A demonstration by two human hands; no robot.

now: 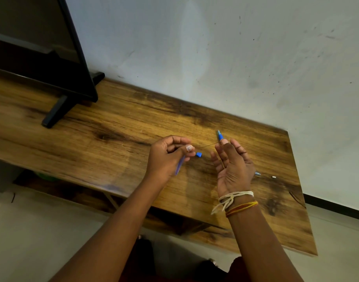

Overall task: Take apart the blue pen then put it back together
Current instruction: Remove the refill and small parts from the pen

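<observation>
The person's two forearms fill the near foreground, reaching over the wooden table (133, 123) beside a dark monitor stand (56, 110). The left hand (166, 157) is curled, pinching the pale pen barrel (179, 165), whose blue end cap (199, 154) points right toward the other hand. The right hand (233, 165), fingers loosely spread, pinches the refill with its blue tip section (220, 136) pointing away. The parts sit apart, axes not aligned. A small piece (257, 173) lies on the table behind the right hand.

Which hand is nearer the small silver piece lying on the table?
Right. The right hand is just beside the silver piece; the left hand is farther off, beyond the right.
</observation>
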